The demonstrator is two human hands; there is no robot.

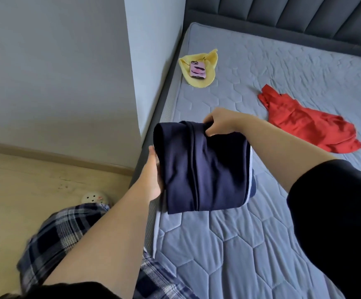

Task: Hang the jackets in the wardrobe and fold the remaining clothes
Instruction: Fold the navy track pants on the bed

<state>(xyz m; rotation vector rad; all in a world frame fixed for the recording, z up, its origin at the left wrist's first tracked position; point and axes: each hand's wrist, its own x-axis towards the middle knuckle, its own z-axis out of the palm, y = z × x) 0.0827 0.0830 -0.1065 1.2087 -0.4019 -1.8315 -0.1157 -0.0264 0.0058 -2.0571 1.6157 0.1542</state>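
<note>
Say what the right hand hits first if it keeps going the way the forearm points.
The right hand, pinching the navy garment's far edge, points up-left across the mattress. Beyond it lies bare quilting, then probably the yellow cloth with the phone on top. Depth is unclear; it might pass short of them.

no readable text, labels, brands or numbers on anything in view
</note>
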